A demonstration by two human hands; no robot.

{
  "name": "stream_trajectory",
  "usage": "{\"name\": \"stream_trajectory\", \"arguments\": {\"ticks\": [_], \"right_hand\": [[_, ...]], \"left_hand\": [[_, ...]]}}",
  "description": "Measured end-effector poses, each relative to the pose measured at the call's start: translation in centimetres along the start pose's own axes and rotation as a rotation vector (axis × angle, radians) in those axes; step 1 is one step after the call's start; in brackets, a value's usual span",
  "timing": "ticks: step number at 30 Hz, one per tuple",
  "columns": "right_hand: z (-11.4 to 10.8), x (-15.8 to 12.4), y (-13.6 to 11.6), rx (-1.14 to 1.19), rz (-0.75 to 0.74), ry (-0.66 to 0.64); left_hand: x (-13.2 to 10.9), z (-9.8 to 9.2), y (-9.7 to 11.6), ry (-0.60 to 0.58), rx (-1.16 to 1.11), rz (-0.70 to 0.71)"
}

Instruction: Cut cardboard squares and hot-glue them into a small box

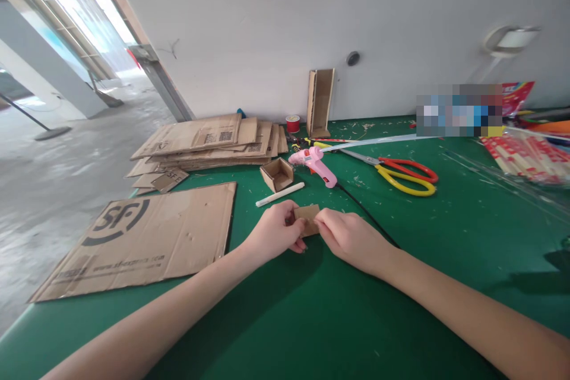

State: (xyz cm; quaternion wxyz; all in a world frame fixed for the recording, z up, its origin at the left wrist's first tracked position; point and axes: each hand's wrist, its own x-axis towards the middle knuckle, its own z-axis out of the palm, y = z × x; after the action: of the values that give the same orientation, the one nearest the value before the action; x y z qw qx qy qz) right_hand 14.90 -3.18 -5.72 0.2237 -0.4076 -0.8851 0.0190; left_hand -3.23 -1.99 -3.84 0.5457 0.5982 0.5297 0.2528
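Observation:
A small piece of cardboard (307,214) is held between my two hands, a little above the green table. My left hand (278,227) pinches its left side, thumb in front. At its right edge the closed fingers of my right hand (350,237) grip it; their tips are partly hidden. Just beyond lie a whitish pen-like stick (280,195) and a small open cardboard box (276,174). The pink glue gun (317,165) rests behind my hands, with a long clear glue stick (369,142) out of its back and a black cord running beneath my right forearm.
A large cardboard sheet (160,237) lies left, with stacked cardboard (200,139) behind it. Scissors (407,175) with red and yellow handles lie right of the glue gun. By the wall stand a tall cardboard box (321,101) and a red spool (293,124). Red-and-white packets (529,154) lie far right.

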Motion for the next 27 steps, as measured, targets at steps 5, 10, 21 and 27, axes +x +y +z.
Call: {"name": "stream_trajectory", "arguments": {"ticks": [5, 10, 21, 27], "right_hand": [[-0.45, 0.18, -0.16, 0.069, 0.050, -0.057], [-0.88, 0.61, -0.16, 0.200, 0.143, -0.087], [-1.04, 0.60, -0.33, 0.258, 0.153, -0.113], [-0.95, 0.58, -0.35, 0.247, 0.144, -0.061]], "left_hand": [[-0.05, 0.01, 0.24, -0.003, 0.006, -0.014], [-0.11, 0.01, 0.13, -0.012, 0.006, 0.010], [-0.09, 0.15, 0.11, 0.006, 0.000, 0.005], [-0.22, 0.16, 0.38, 0.021, -0.016, -0.001]]}}
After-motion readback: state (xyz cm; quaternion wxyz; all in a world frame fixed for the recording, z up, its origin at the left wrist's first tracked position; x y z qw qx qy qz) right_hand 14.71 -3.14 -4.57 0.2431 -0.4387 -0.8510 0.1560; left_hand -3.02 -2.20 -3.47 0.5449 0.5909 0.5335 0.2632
